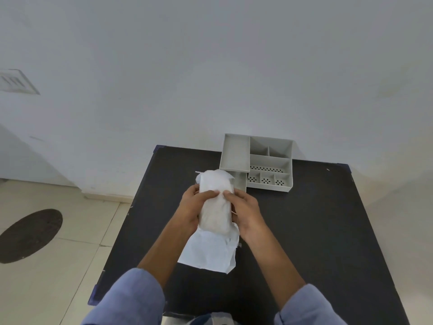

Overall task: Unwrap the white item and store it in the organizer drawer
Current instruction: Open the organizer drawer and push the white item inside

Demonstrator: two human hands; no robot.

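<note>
The white item [215, 207], a soft oblong pad, is held above the black table [304, 231] between both hands. My left hand [189, 207] grips its left side, my right hand [246, 209] its right side, thumbs meeting on top. A flat sheet of white wrapper [210, 252] hangs from under the item and lies on the table. The grey organizer [269, 165] stands at the table's far edge, with its drawer [234, 153] pulled out to the left, just beyond the item's far end.
The organizer has several open compartments, some with perforated floors. A white wall rises behind the table. Tiled floor with a dark round cover [30, 235] lies to the left. Blue sleeves cover my forearms near the bottom edge.
</note>
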